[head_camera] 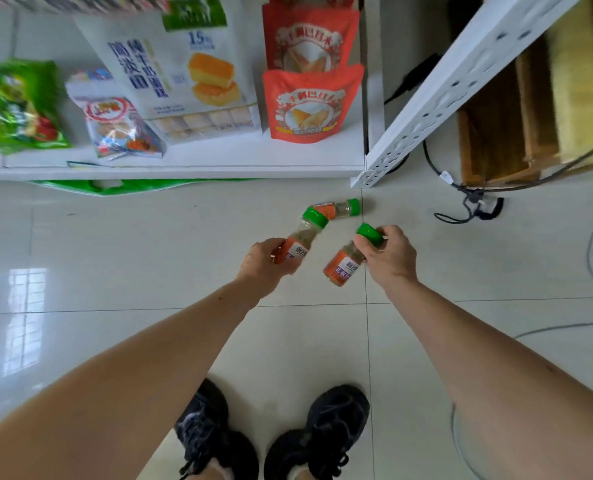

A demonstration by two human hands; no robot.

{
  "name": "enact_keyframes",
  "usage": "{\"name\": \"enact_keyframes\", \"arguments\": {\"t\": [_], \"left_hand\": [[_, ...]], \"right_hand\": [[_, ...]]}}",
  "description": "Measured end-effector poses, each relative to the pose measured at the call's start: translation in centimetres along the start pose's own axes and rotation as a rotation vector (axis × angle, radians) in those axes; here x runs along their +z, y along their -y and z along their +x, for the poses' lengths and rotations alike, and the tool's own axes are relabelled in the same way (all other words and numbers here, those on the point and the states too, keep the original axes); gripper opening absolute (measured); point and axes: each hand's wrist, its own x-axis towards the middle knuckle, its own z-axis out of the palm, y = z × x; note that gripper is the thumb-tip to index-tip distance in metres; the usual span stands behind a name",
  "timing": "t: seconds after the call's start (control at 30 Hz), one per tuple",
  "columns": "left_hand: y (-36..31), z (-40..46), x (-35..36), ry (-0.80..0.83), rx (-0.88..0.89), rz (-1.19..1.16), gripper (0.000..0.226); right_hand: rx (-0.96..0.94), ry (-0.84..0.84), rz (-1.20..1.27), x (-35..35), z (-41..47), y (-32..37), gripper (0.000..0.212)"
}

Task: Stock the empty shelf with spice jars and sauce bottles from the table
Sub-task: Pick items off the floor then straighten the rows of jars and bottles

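Observation:
My left hand [265, 263] grips a spice jar [303, 239] by its orange-labelled body, green cap tilted up and to the right. In my right hand [390, 254] hangs a second spice jar [345, 266], pinched by its green cap, its base pointing down and left. A third spice jar [338, 208] with the same green cap lies on its side on the tiled floor just beyond both hands. The white shelf [184, 168] runs across the top of the view above the floor.
The shelf holds snack bags: a green bag [21, 105], a cake box [184, 74] and red pouches [310, 102]. A white perforated shelf post [437, 98] slants at right, with black cables [468, 199] and wooden boards [517, 112] behind. My black shoes [274, 434] stand below.

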Motion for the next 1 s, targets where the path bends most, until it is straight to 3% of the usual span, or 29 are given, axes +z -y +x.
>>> {"name": "enact_keyframes", "arguments": {"t": [0.33, 0.57, 0.77, 1.0], "left_hand": [[-9.7, -14.3, -8.0, -0.007, 0.077, -0.081, 0.021], [-15.8, -23.8, -14.1, -0.066, 0.157, -0.116, 0.027], [-19.1, -31.5, -17.9, -0.125, 0.256, -0.202, 0.028], [-22.4, -39.5, -21.0, -0.193, 0.382, -0.318, 0.022]], "right_hand": [[-0.169, 0.056, -0.061, -7.8, -12.7, 12.6, 0.036], [-0.283, 0.003, -0.002, -12.2, -21.2, 21.3, 0.032], [-0.416, 0.021, 0.029, -15.8, -28.3, 28.0, 0.025], [-0.569, 0.048, 0.034, -19.7, -35.6, 33.8, 0.032]]}}
